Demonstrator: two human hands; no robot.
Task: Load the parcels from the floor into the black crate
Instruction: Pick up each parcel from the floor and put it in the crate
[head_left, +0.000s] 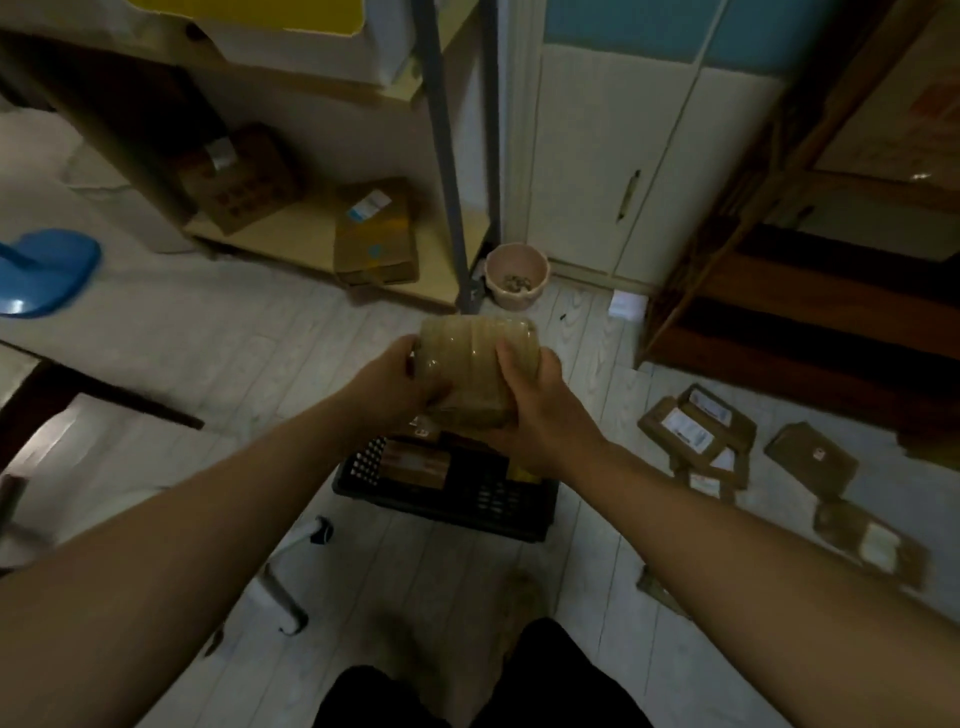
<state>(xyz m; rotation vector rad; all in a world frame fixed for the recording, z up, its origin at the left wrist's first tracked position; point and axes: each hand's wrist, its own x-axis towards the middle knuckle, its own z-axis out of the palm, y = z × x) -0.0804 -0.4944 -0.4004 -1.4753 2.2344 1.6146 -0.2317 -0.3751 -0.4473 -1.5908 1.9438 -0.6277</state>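
Both hands, the left hand (402, 382) and the right hand (530, 400), curl their fingers round a tape-wrapped parcel (475, 371) held above the black crate (467, 499), seemingly to lower it in squarely, while other flat parcels (698, 434) lie on the floor (234, 338) to the right.

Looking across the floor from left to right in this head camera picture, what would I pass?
Blue plastic object → black crate → cluster of flat parcels → single flat parcel.
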